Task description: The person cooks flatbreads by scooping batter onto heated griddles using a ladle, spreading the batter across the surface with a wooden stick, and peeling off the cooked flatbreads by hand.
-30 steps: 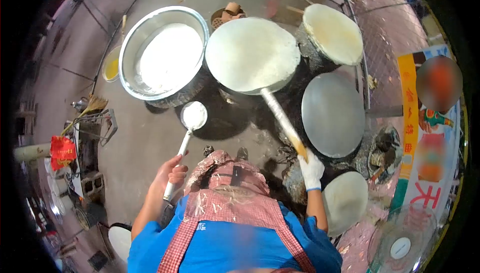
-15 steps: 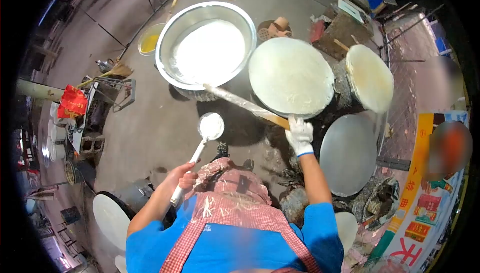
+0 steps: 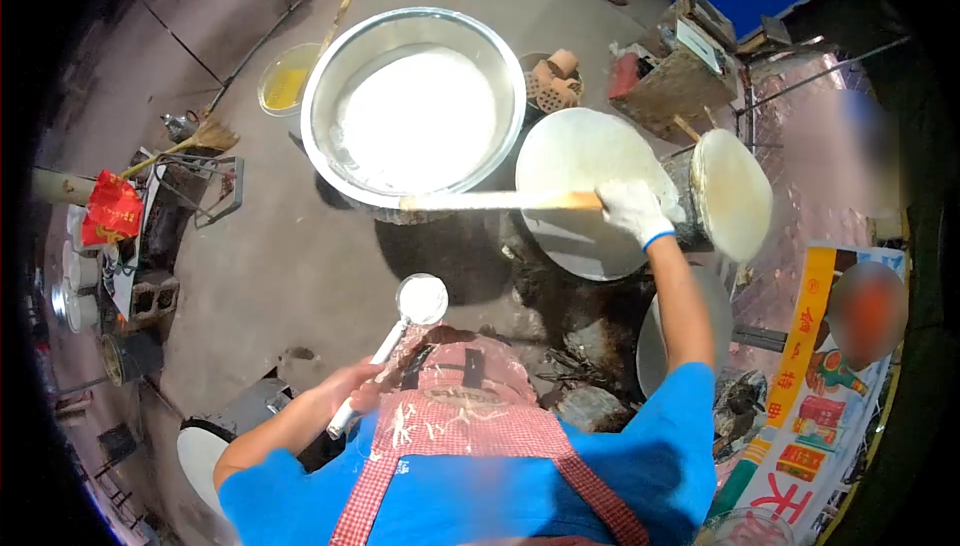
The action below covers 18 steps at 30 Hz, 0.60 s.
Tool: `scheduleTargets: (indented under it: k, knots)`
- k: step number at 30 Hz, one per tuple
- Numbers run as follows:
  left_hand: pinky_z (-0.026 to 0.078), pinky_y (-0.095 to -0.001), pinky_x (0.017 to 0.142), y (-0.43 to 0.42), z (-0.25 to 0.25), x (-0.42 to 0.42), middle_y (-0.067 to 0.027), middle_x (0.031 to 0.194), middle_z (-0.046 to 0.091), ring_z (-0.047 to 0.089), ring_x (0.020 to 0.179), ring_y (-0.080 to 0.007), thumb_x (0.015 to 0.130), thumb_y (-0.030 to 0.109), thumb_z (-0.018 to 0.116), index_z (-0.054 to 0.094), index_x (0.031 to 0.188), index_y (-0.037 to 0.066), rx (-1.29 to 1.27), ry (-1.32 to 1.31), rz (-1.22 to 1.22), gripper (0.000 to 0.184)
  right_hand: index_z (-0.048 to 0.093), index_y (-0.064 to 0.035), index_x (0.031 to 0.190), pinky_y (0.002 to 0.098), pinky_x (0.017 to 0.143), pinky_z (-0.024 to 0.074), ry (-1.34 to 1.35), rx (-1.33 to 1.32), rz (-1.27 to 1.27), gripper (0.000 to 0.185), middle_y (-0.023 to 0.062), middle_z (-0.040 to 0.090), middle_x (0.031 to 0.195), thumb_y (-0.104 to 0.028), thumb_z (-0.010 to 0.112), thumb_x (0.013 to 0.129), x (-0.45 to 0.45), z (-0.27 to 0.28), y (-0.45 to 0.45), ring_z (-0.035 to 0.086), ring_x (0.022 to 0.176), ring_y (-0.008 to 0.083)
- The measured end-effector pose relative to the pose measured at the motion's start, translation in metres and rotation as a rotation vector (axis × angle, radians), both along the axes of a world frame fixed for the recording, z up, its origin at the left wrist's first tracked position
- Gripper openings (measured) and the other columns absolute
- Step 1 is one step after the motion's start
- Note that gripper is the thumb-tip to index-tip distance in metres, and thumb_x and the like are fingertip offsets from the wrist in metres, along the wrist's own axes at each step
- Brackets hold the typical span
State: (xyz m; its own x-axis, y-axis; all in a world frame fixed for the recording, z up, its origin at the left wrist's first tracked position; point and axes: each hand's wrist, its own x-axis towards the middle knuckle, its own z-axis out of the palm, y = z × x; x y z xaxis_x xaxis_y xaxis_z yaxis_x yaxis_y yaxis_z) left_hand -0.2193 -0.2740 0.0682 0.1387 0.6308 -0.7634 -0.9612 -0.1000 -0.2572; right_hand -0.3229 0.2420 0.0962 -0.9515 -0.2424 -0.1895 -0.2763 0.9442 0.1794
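In my bare left hand (image 3: 350, 388) is the white handle of a ladle (image 3: 375, 374); its round bowl holds white batter (image 3: 423, 300). My right hand (image 3: 632, 212), in a white glove with a blue cuff, is closed on a long wooden stick (image 3: 500, 202) whose length is coated pale. The stick lies level across my view, over a round griddle (image 3: 590, 256), its far end by the rim of a large metal basin (image 3: 315, 136) of white batter. A pale layer covers much of the griddle. The gloved fingertips are partly hidden.
Right of my glove a second round griddle (image 3: 733, 196) bears a pale sheet. Another grey round plate (image 3: 655, 346) is below my right forearm. A bowl of yellow liquid (image 3: 287, 88) stands left of the basin; clay-coloured pieces (image 3: 556, 81) lie right of it. A printed banner (image 3: 800, 396) hangs at right.
My gloved hand has moved up and right with the stick, which has swung from slanting to level. The filled ladle stays in my left hand, slightly lower. The whole view has shifted a little.
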Motion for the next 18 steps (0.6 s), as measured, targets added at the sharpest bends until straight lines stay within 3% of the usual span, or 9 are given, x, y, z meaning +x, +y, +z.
scheduleTargets:
  k: [5, 9, 11, 12, 13, 15, 16, 17, 18]
  knots:
    - [0.024, -0.0182, 0.025, 0.021, -0.002, -0.014, 0.0007, 0.055, 0.035, 0.028, 0.034, -0.0046, 0.095, 0.019, 0.035, 0.041, 0.115, 0.022, -0.075, 0.022, -0.039, 0.021, 0.061, -0.0093, 0.080, 0.0416, 0.068, 0.0493, 0.051, 0.046, -0.057, 0.015, 0.0149, 0.063, 0.081, -0.017, 0.056, 0.068, -0.087, 0.060, 0.040, 0.062, 0.077, 0.0317]
    - [0.021, -0.0187, 0.026, 0.051, 0.002, -0.011, 0.0010, 0.053, 0.034, 0.028, 0.035, -0.0057, 0.093, 0.021, 0.040, 0.042, 0.111, 0.027, -0.089, 0.106, -0.002, 0.019, 0.060, -0.0084, 0.087, 0.0419, 0.071, 0.0460, 0.270, -0.336, -0.365, 0.023, 0.0167, 0.061, 0.088, -0.019, 0.053, 0.069, -0.122, 0.117, 0.160, 0.058, 0.082, 0.0360]
    - [0.020, -0.0191, 0.026, 0.066, 0.002, -0.006, 0.0016, 0.052, 0.033, 0.027, 0.036, -0.0055, 0.090, 0.021, 0.049, 0.045, 0.108, 0.029, -0.168, 0.069, 0.055, 0.020, 0.060, -0.0048, 0.086, 0.0391, 0.064, 0.0464, 0.402, -0.410, -0.659, 0.024, 0.0159, 0.062, 0.079, -0.023, 0.054, 0.071, -0.101, 0.151, 0.206, 0.060, 0.071, 0.0300]
    - [0.021, -0.0190, 0.027, 0.070, -0.006, -0.004, -0.0007, 0.055, 0.034, 0.029, 0.036, -0.0076, 0.093, 0.026, 0.040, 0.041, 0.105, 0.031, -0.069, 0.050, 0.065, 0.013, 0.059, -0.0030, 0.085, 0.0379, 0.061, 0.0467, 0.452, -0.492, -0.791, 0.024, 0.0153, 0.062, 0.074, -0.023, 0.055, 0.072, -0.083, 0.163, 0.230, 0.061, 0.066, 0.0263]
    - [0.021, -0.0190, 0.027, 0.077, -0.014, 0.000, -0.0012, 0.055, 0.034, 0.029, 0.037, -0.0080, 0.093, 0.026, 0.043, 0.043, 0.103, 0.031, -0.113, 0.069, 0.085, 0.011, 0.059, -0.0016, 0.084, 0.0373, 0.058, 0.0465, 0.554, -0.564, -0.822, 0.024, 0.0147, 0.061, 0.072, -0.022, 0.055, 0.072, -0.064, 0.160, 0.266, 0.060, 0.063, 0.0246]
    - [0.022, -0.0193, 0.027, 0.094, -0.021, 0.003, -0.0017, 0.055, 0.034, 0.029, 0.039, -0.0087, 0.091, 0.027, 0.046, 0.047, 0.100, 0.030, -0.086, 0.044, 0.163, 0.009, 0.058, 0.0013, 0.083, 0.0362, 0.054, 0.0461, 0.784, -0.684, -0.890, 0.025, 0.0137, 0.059, 0.066, -0.021, 0.056, 0.073, -0.015, 0.139, 0.349, 0.058, 0.057, 0.0210]
    - [0.022, -0.0195, 0.028, 0.104, -0.020, 0.005, -0.0019, 0.054, 0.034, 0.029, 0.039, -0.0090, 0.091, 0.028, 0.047, 0.050, 0.099, 0.031, -0.018, -0.009, 0.225, 0.009, 0.057, 0.0031, 0.079, 0.0354, 0.050, 0.0440, 0.867, -0.959, -1.095, 0.022, 0.0111, 0.055, 0.061, -0.018, 0.058, 0.072, 0.016, 0.132, 0.361, 0.055, 0.055, 0.0191]
    - [0.022, -0.0198, 0.028, 0.111, -0.026, 0.006, -0.0020, 0.054, 0.033, 0.029, 0.039, -0.0092, 0.091, 0.029, 0.047, 0.053, 0.102, 0.032, -0.031, -0.022, 0.251, 0.014, 0.056, 0.0034, 0.077, 0.0358, 0.048, 0.0419, 0.948, -0.978, -1.201, 0.022, 0.0094, 0.052, 0.059, -0.017, 0.060, 0.070, 0.044, 0.128, 0.370, 0.054, 0.054, 0.0191]
    - [0.022, -0.0198, 0.029, 0.116, -0.035, 0.005, -0.0015, 0.054, 0.032, 0.028, 0.039, -0.0088, 0.092, 0.030, 0.045, 0.053, 0.110, 0.032, -0.034, 0.023, 0.217, 0.020, 0.050, -0.0040, 0.070, 0.0328, 0.034, 0.0326, 1.151, -1.115, -1.127, 0.013, 0.0035, 0.046, 0.052, -0.012, 0.060, 0.071, 0.067, 0.079, 0.427, 0.043, 0.037, 0.0161]
